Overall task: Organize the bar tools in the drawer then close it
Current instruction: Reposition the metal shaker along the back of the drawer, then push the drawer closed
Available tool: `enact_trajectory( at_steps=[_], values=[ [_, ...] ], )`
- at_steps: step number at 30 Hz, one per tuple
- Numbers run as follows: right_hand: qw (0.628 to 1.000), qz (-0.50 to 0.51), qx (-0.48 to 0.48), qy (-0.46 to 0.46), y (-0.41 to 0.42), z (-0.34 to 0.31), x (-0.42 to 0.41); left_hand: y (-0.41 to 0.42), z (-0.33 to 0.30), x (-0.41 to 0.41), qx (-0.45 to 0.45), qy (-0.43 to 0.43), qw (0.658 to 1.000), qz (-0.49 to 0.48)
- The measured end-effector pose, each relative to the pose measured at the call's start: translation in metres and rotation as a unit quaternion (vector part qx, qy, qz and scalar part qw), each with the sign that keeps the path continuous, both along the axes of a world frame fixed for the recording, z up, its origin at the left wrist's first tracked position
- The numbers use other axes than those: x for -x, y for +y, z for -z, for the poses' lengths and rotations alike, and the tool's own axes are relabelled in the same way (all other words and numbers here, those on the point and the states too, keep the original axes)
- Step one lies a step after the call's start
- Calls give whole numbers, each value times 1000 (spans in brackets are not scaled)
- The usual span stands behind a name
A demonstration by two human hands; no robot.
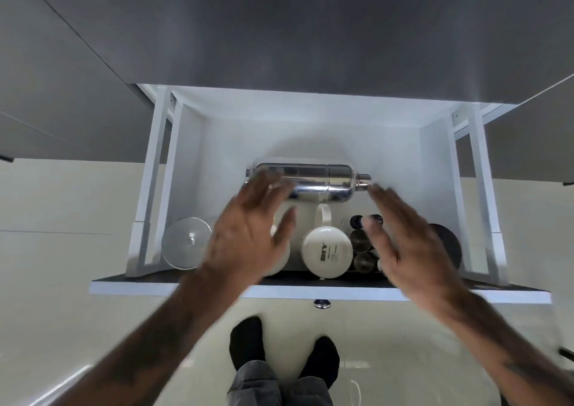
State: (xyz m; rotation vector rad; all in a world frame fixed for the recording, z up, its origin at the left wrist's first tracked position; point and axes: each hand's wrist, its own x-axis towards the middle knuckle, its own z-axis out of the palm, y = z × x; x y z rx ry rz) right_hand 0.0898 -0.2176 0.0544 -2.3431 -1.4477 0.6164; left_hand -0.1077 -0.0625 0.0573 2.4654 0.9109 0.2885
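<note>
The white drawer [435, 163] stands pulled open below me. A silver cocktail shaker [316, 179] lies on its side across the drawer's middle, cap to the right. In front of it sit a white mug [327, 251] with dark lettering, a clear glass [186, 243] at the left, small metal cups [360, 250] and a dark round item [447, 244] at the right. My left hand [251, 234] hovers open over the shaker's left end and a second white cup. My right hand [407, 244] is open beside the shaker's cap. Both hands are blurred and hold nothing.
The drawer front [130, 287] with a metal knob [322, 304] faces me. Grey cabinet fronts [279, 26] rise behind. Below are a pale tiled floor [62, 281] and my two feet in black socks [248, 340].
</note>
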Motion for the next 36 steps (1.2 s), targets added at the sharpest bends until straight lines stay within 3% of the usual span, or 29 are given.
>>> enact_trajectory(
  at_steps=[5, 16, 30, 36],
  values=[
    [994, -54, -14, -91, -45, 11, 33, -87, 21, 26, -60, 32, 998, 18],
    [981, -51, -20, -188, -24, 22, 22, -69, 35, 6, -152, 48, 987, 10],
    [977, -64, -45, -196, 36, 24, -17, -5, 34, -29, -215, 41, 969, 110],
    [981, -22, -103, -163, 18, 7, 17, -26, 25, -35, -209, -21, 976, 50]
  ],
)
